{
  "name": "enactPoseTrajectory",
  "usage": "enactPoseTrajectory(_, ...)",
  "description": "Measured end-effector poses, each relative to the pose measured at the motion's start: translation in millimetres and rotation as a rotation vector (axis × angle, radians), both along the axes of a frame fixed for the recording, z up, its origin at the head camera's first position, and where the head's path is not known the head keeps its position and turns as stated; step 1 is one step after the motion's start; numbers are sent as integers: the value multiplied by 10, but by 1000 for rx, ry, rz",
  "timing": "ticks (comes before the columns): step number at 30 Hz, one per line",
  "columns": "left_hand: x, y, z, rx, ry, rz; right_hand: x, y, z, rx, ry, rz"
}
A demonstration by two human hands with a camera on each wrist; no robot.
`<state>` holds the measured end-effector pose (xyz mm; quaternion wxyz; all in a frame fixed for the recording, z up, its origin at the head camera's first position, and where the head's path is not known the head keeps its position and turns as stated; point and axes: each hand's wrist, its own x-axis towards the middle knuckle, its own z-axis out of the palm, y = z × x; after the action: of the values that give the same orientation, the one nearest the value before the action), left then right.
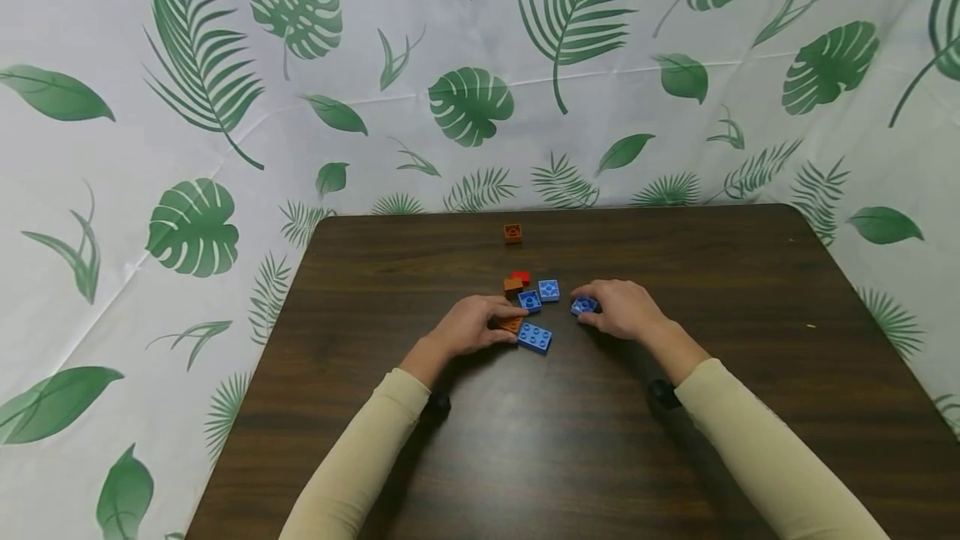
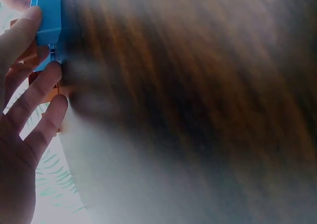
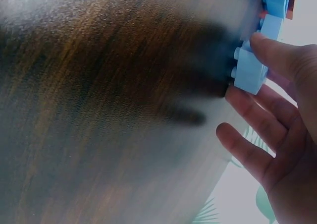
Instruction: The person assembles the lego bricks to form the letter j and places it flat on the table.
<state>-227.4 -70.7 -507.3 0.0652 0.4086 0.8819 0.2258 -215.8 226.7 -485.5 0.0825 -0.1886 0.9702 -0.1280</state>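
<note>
Around an orange toy brick [image 1: 512, 324] curl the thumb and fingers of my left hand [image 1: 468, 325], which hide much of it. Right beside that brick lies a longer blue brick [image 1: 535, 337], studs up; in the left wrist view my thumb tip overlaps the blue brick [image 2: 48, 18]. My right hand [image 1: 621, 308] pinches a small square blue brick [image 1: 583, 305] between thumb and fingers. The right wrist view shows this blue brick [image 3: 250, 71] with its studs toward the tabletop. Two more square blue bricks, one darker [image 1: 529, 301] and one lighter [image 1: 549, 290], lie between my hands.
Just beyond my left fingers sit an orange-brown brick [image 1: 513, 287] and a red brick [image 1: 521, 277]. Another orange brick [image 1: 512, 233] lies near the far edge of the dark wooden table [image 1: 675, 248]. A white leaf-patterned cloth [image 1: 390, 132] hangs behind the table.
</note>
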Motion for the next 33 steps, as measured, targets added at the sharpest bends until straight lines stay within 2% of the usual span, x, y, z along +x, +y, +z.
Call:
enactPoseTrajectory(3, -4, 12, 12, -7, 18, -21, 14, 14, 1, -6, 4, 3)
enactPoseTrajectory(7, 15, 22, 25, -36, 63, -11, 1, 5, 14, -2, 0, 2)
enactPoseTrajectory(13, 101, 58, 16, -101, 136, 72, 7, 1, 21, 2, 0, 2)
enactPoseTrajectory(18, 205, 93, 15, -104, 171, 153, 4, 15, -3, -9, -3, 5)
enactPoseTrajectory(22, 250, 99, -5, -104, 184, 196, -8, 20, -23, -25, -12, 18)
enactPoseTrajectory(26, 255, 88, -28, -83, 183, 210, -21, 32, -36, -49, -19, -7)
enactPoseTrajectory(33, 269, 79, -40, -53, 138, 218, -20, 62, -33, -205, -25, -77)
